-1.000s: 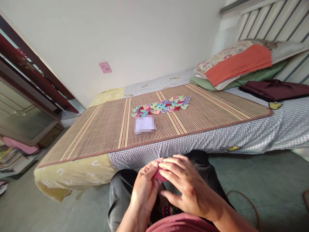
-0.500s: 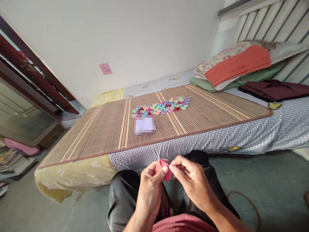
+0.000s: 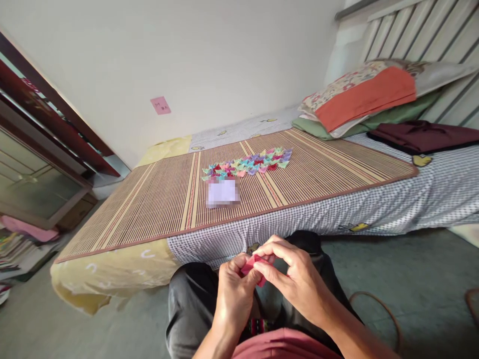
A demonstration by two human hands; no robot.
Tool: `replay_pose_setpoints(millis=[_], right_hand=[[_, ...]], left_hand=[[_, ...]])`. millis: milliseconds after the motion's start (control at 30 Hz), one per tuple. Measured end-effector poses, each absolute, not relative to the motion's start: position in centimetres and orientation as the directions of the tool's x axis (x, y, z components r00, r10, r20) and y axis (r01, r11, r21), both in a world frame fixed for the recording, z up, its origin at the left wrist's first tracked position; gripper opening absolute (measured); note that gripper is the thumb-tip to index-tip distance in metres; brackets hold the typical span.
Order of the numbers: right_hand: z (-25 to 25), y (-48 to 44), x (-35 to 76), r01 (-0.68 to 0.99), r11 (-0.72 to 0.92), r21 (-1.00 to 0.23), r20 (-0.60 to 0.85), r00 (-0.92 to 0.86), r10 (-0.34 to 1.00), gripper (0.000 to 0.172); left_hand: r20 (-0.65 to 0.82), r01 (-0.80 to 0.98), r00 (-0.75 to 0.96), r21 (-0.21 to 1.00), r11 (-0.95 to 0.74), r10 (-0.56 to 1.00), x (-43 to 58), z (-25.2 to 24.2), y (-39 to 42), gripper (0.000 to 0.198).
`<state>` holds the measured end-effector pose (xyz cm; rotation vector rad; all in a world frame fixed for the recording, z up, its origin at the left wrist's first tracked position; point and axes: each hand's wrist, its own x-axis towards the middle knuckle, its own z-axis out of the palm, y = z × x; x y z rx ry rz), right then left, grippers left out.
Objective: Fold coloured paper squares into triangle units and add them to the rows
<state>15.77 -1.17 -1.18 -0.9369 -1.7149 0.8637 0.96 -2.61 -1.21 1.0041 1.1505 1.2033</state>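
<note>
Between my two hands, above my lap, is a small folded piece of red-pink paper (image 3: 256, 263). My left hand (image 3: 236, 284) pinches its left side between thumb and fingers. My right hand (image 3: 286, 269) has its thumb and index finger closed on the paper's upper right part, and the fingers hide some of the folds. Beyond the hands, rows of small folded paper pieces (image 3: 249, 163) in many colours stand on the striped mat. Nearer to me than those rows lies a pale, blurred-out rectangle (image 3: 223, 192).
A striped mat (image 3: 149, 199) covers the bed, over a checked sheet (image 3: 299, 222). Pillows (image 3: 364, 97) and a folded dark maroon cloth (image 3: 422, 137) lie at the right end. A glass-fronted cabinet (image 3: 30, 184) stands left. A cable (image 3: 385, 306) lies on the floor at right.
My right thumb and index finger have shifted left and further over the paper, covering more of it. The paper is turned and tilted differently. The whole view has moved slightly.
</note>
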Motion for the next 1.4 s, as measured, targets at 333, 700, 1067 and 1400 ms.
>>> replay_pose_setpoints(millis=[333,700,1067,1400], right_hand=[[-0.1,-0.6,16.3,0.090,0.354,-0.931,0.323,-0.249,0.913,0.025],[-0.5,-0.9,16.8,0.041,0.246,-0.969,0.226,-0.268,0.936,0.024],[-0.4,-1.2,16.5,0.197,0.467,-0.862,0.417,-0.248,0.874,0.024],[0.2,-1.2,16.2,0.172,0.415,-0.893,0.381,-0.200,0.903,0.030]], left_hand=[[-0.127,-0.096,0.126,0.986,0.139,0.984,0.0,-0.1,-2.7,0.042],[-0.093,-0.225,0.001,0.970,0.091,0.996,-0.1,-0.4,-2.8,0.040],[-0.084,-0.121,0.001,0.989,0.083,0.996,-0.2,-0.2,-2.6,0.041],[-0.012,0.019,0.014,1.000,0.011,1.000,0.9,0.4,-3.0,0.039]])
